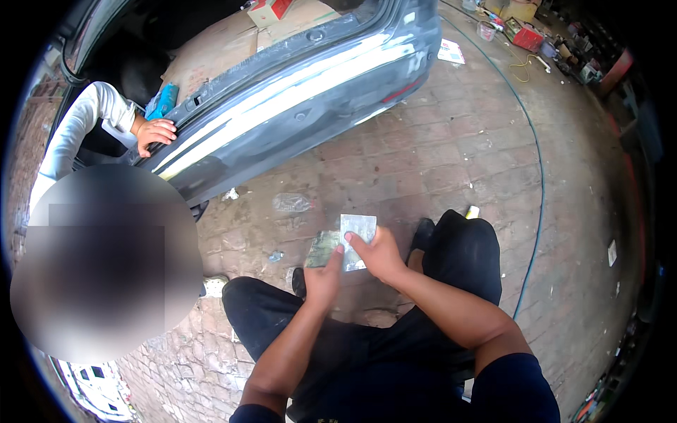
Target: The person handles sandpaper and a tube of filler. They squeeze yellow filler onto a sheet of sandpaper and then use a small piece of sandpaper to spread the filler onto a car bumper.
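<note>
My left hand (324, 282) is closed on a dull green, smeared flat rectangular piece (321, 247), thumb lying along its face. A pale grey flat rectangular piece (360, 227) is pinched in my right hand (381, 258), thumb on top. The two pieces meet edge to edge or overlap slightly between my hands, held low in front of my bent knees. I cannot make out their exact kind. Beyond them stands a grey car bumper (296, 116) with white patches along it, apart from both hands.
At the left, another person's hand (155, 132) rests on the car's rear edge, near a blue object (163, 102). A clear plastic bottle (293, 203) lies on the brick floor (451, 162). A green hose (539, 176) curves down the right. Clutter surrounds a red box (525, 37).
</note>
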`<state>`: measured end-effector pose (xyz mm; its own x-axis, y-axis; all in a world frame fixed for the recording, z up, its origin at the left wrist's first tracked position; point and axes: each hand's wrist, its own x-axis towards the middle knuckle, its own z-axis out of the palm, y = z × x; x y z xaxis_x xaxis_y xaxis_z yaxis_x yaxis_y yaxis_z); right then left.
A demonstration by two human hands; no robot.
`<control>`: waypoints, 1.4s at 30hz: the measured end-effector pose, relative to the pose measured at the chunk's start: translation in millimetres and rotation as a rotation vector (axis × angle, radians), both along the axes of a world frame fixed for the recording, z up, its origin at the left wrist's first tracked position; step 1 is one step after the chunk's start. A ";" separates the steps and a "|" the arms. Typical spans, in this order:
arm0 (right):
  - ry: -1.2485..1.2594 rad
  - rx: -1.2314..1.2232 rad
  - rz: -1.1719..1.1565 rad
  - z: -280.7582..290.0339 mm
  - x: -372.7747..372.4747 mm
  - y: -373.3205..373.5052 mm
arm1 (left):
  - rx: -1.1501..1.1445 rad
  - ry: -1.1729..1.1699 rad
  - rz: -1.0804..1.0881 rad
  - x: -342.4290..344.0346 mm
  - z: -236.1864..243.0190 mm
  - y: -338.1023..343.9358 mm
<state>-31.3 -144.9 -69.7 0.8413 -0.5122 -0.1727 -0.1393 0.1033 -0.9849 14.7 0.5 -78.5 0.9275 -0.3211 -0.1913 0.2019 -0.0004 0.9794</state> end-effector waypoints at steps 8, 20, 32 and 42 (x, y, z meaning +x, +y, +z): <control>0.034 -0.244 0.286 5.2 -9.8 -13.7 | 0.052 0.101 -0.288 13.2 7.3 25.4; 0.035 0.425 -0.119 -6.1 7.8 -9.5 | 0.060 -0.014 -0.053 -8.8 2.0 -3.4; 0.068 -0.148 0.276 -7.2 -2.4 -11.0 | 0.163 -0.053 -0.327 20.3 8.4 26.0; 0.070 -0.130 0.200 -4.2 12.5 -20.0 | 0.062 0.136 -0.152 18.5 -2.6 9.2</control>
<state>-18.8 -164.9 -73.9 0.9164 -0.3588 -0.1774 -0.2124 -0.0603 -0.9753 33.2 9.7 -81.1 0.8335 -0.4391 -0.3354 0.3256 -0.1001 0.9402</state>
